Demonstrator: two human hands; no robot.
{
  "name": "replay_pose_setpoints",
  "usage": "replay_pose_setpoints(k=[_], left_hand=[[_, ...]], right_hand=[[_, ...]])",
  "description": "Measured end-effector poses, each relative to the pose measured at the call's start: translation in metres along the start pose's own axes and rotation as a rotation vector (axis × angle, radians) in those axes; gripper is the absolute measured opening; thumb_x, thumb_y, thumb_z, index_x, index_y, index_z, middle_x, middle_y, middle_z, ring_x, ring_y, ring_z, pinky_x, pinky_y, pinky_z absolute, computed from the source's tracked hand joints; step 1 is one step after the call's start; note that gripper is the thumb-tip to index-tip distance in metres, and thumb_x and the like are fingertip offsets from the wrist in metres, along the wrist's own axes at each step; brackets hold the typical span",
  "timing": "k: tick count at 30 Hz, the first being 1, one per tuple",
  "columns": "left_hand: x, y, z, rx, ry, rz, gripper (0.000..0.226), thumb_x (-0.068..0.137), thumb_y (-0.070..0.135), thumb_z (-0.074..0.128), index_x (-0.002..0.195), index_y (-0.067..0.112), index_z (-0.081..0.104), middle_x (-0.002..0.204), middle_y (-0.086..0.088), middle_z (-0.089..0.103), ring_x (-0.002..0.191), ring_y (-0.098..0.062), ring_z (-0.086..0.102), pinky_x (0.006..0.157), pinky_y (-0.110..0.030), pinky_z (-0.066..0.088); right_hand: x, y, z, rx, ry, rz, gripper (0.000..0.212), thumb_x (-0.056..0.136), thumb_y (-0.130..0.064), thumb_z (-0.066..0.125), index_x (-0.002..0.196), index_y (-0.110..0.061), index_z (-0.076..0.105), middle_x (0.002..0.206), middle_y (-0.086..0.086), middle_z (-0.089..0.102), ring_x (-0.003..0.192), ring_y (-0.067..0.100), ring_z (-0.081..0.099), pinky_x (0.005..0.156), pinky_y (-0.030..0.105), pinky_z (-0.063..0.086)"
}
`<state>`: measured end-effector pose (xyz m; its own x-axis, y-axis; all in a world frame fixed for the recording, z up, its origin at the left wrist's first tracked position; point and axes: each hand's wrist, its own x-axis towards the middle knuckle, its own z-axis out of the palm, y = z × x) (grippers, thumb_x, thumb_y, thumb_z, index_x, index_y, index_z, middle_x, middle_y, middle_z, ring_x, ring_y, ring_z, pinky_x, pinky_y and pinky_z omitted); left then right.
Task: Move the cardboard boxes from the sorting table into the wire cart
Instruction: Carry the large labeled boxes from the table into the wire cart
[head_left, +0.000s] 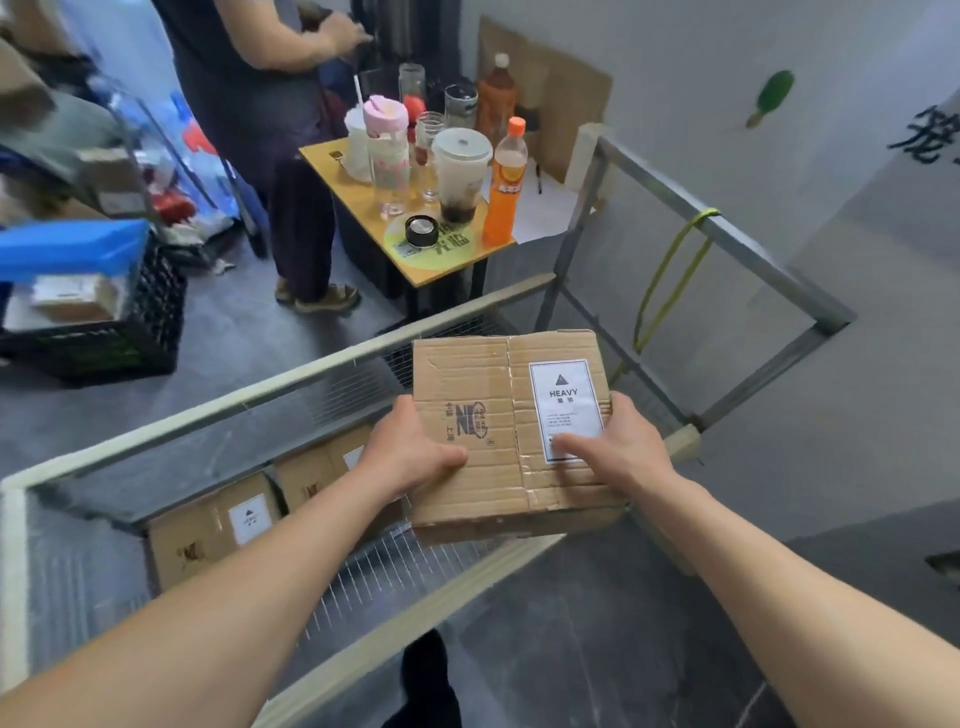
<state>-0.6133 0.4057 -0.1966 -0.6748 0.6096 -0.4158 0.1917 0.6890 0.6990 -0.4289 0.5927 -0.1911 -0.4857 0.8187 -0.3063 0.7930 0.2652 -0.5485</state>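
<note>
A brown cardboard box (483, 400) with a white HEAVY label hangs over the open top of the wire cart (311, 374), near its right end. My left hand (410, 447) grips the box's left edge, thumb on top. My right hand (613, 441) grips its right edge, thumb across the label. Down inside the cart lie two more labelled cardboard boxes (208, 530), side by side against the far wall. The box in my hands hides part of the cart's floor.
Beyond the cart stands a small yellow table (363, 208) crowded with cups and bottles, and a person (260, 130) stands beside it. A black crate (119, 332) sits at the left. A grey metal frame (727, 234) with a yellow cord adjoins the cart on the right.
</note>
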Motion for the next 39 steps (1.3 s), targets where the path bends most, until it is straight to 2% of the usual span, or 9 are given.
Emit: replay_pose_setpoints(k=[5,8,15,19,24,28,30,32,39], left_hand=[[0.036,-0.015,-0.004,0.002,0.016,-0.096,0.079,0.061,0.038,0.088,0.123,0.016,0.044,0.115,0.0,0.062,0.102,-0.021,0.06,0.088,-0.037,0.052],[0.054,-0.028,-0.001,0.003,0.006,-0.146,0.082,0.06,0.038,0.089,0.125,0.016,0.044,0.113,0.001,0.062,0.102,-0.021,0.061,0.089,-0.037,0.053],[0.103,-0.067,0.032,-0.067,-0.027,-0.284,0.075,0.068,0.023,0.088,0.126,0.017,0.042,0.113,0.0,0.062,0.103,-0.019,0.062,0.09,-0.04,0.055],[0.144,-0.094,0.063,-0.12,-0.014,-0.384,0.074,0.072,0.018,0.087,0.131,0.018,0.041,0.116,0.003,0.061,0.103,-0.017,0.059,0.075,-0.024,0.048],[0.204,-0.132,0.108,-0.145,-0.012,-0.505,0.083,0.071,0.019,0.089,0.136,0.019,0.038,0.122,-0.001,0.06,0.111,-0.022,0.059,0.094,-0.035,0.051],[0.25,-0.168,0.14,-0.166,-0.018,-0.579,0.082,0.075,0.016,0.086,0.139,0.018,0.036,0.126,-0.004,0.059,0.113,-0.024,0.059,0.09,-0.032,0.05],[0.272,-0.188,0.153,-0.159,-0.018,-0.602,0.075,0.076,0.014,0.083,0.136,0.018,0.038,0.125,-0.006,0.06,0.113,-0.026,0.06,0.095,-0.038,0.052],[0.293,-0.209,0.165,-0.132,-0.011,-0.621,0.07,0.076,0.013,0.081,0.133,0.016,0.04,0.122,-0.007,0.061,0.111,-0.028,0.061,0.095,-0.042,0.053],[0.347,-0.27,0.197,-0.122,0.004,-0.647,0.063,0.081,0.006,0.074,0.132,0.013,0.039,0.118,-0.01,0.06,0.107,-0.029,0.06,0.091,-0.04,0.054]], right_hand=[[0.042,-0.012,0.025,-0.036,-0.072,-0.006,0.078,0.058,-0.057,0.08,0.12,-0.028,0.045,0.101,-0.015,0.057,0.09,0.015,0.055,0.072,0.034,0.041],[0.068,-0.015,0.044,-0.066,-0.126,-0.02,0.079,0.06,-0.057,0.08,0.124,-0.027,0.046,0.104,-0.014,0.059,0.091,0.016,0.057,0.074,0.035,0.045],[0.141,-0.004,0.098,-0.14,-0.265,-0.052,0.075,0.066,-0.051,0.081,0.126,-0.024,0.045,0.118,-0.006,0.065,0.101,0.022,0.065,0.084,0.04,0.053],[0.19,0.012,0.139,-0.166,-0.333,-0.079,0.075,0.07,-0.049,0.08,0.128,-0.022,0.042,0.123,-0.002,0.064,0.103,0.025,0.064,0.081,0.039,0.05],[0.256,0.043,0.198,-0.21,-0.431,-0.09,0.071,0.071,-0.052,0.079,0.124,-0.024,0.04,0.116,-0.004,0.062,0.095,0.023,0.061,0.077,0.038,0.049],[0.307,0.065,0.249,-0.221,-0.486,-0.097,0.069,0.071,-0.052,0.079,0.12,-0.026,0.039,0.107,-0.008,0.057,0.093,0.023,0.061,0.075,0.038,0.047],[0.329,0.073,0.278,-0.215,-0.501,-0.105,0.066,0.071,-0.049,0.081,0.116,-0.027,0.037,0.105,-0.008,0.056,0.089,0.022,0.058,0.072,0.036,0.044],[0.349,0.084,0.309,-0.21,-0.517,-0.106,0.065,0.072,-0.046,0.082,0.114,-0.027,0.037,0.106,-0.008,0.056,0.089,0.022,0.057,0.073,0.035,0.043],[0.393,0.109,0.39,-0.17,-0.551,-0.072,0.062,0.072,-0.038,0.087,0.111,-0.023,0.042,0.111,-0.003,0.063,0.093,0.024,0.059,0.076,0.036,0.044]])
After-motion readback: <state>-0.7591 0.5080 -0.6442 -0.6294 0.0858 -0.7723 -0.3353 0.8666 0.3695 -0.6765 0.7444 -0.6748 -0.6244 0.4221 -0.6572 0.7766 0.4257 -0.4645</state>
